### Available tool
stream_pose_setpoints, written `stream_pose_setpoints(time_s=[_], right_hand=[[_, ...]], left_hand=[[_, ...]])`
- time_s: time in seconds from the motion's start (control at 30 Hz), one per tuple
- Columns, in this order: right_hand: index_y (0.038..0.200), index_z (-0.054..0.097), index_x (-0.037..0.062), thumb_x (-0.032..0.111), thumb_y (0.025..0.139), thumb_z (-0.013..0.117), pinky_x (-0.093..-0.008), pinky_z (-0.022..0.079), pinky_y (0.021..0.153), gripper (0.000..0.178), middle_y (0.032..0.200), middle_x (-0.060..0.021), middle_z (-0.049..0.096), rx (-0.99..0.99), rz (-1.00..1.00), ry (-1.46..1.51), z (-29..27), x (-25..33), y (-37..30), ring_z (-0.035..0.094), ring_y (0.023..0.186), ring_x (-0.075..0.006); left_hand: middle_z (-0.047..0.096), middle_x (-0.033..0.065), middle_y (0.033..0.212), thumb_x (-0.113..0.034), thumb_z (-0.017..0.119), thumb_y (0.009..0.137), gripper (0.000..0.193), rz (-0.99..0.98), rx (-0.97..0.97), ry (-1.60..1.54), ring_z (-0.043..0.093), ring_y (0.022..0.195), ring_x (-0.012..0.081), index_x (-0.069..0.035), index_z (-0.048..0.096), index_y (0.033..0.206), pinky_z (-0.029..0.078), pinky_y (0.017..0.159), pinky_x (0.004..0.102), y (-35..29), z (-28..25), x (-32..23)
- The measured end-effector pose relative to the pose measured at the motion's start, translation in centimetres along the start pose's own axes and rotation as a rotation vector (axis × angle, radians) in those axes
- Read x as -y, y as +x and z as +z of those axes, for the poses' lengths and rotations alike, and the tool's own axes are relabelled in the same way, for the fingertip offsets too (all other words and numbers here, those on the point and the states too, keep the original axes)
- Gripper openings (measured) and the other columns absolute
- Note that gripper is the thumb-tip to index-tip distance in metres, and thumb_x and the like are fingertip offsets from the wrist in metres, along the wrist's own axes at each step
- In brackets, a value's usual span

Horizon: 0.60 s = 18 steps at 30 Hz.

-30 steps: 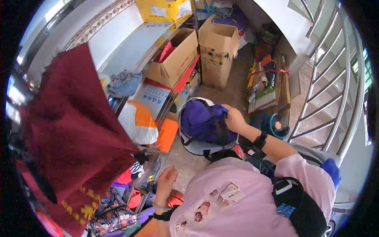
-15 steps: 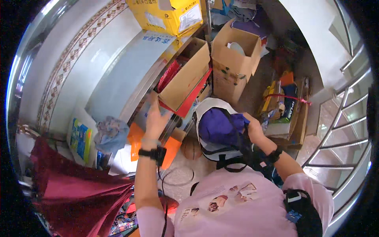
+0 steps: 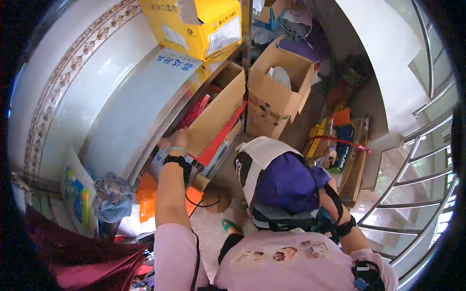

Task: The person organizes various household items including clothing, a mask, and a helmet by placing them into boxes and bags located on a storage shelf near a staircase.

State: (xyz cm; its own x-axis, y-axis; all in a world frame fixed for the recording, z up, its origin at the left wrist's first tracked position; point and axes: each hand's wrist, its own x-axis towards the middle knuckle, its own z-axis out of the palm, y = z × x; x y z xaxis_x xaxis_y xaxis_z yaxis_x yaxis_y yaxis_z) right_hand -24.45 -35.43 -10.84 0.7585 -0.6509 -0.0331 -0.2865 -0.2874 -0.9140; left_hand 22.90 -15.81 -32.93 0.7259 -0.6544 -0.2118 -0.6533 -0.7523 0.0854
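My left hand (image 3: 175, 141) reaches to the near end of a long, open cardboard box (image 3: 216, 111) on the shelf below the table top. Its fingers are bent and partly hidden against the box's end, so their grip is unclear. Inside the box lies a red patterned item (image 3: 195, 109); a red box (image 3: 221, 136) is underneath. In front of my chest hangs a purple, white and black backpack (image 3: 286, 186). My right hand (image 3: 329, 194) holds its right side by a dark strap, with the fingers mostly behind the bag.
A tall open cardboard carton (image 3: 272, 104) stands beyond the backpack. A yellow box (image 3: 194, 29) sits on the metal table (image 3: 131, 102). Blue-grey cloth (image 3: 112, 196) hangs at the left over maroon fabric (image 3: 82, 257). A basketball (image 3: 216, 200) lies on the floor; a stair railing (image 3: 412, 189) runs along the right.
My view has shifted, and the backpack sits closer to my chest. My left fingers, spread before, are bent at the box's end. My right hand has slipped further behind the bag.
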Motion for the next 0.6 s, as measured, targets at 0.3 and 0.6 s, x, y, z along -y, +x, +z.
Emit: stream_pose_setpoints(time_s=[0.3, 0.6], right_hand=[[0.114, 0.049, 0.0021, 0.006, 0.081, 0.047, -0.0316, 0.035, 0.092, 0.034, 0.114, -0.0117, 0.051, -0.017, -0.145, -0.032, -2.1, 1.3, 1.2, 0.048, 0.104, -0.0221], [0.114, 0.048, 0.0020, 0.021, 0.082, 0.052, -0.0328, 0.035, 0.092, 0.037, 0.114, -0.0115, 0.051, -0.267, -0.344, -0.451, -5.7, 0.6, 6.4, 0.048, 0.105, -0.0218]], left_hand=[[0.061, 0.0176, 0.071, -0.016, 0.046, 0.080, 0.017, 0.040, -0.246, -0.137, 0.061, 0.065, 0.0353, -0.006, 0.058, 0.086, 0.047, 0.059, 0.0464, -11.9, -3.8, -6.9], [0.058, 0.0173, 0.066, -0.010, 0.047, 0.077, 0.015, -0.008, -0.215, -0.216, 0.059, 0.058, 0.0328, -0.005, 0.054, 0.090, 0.047, 0.051, 0.0431, -21.9, -1.4, -12.3]])
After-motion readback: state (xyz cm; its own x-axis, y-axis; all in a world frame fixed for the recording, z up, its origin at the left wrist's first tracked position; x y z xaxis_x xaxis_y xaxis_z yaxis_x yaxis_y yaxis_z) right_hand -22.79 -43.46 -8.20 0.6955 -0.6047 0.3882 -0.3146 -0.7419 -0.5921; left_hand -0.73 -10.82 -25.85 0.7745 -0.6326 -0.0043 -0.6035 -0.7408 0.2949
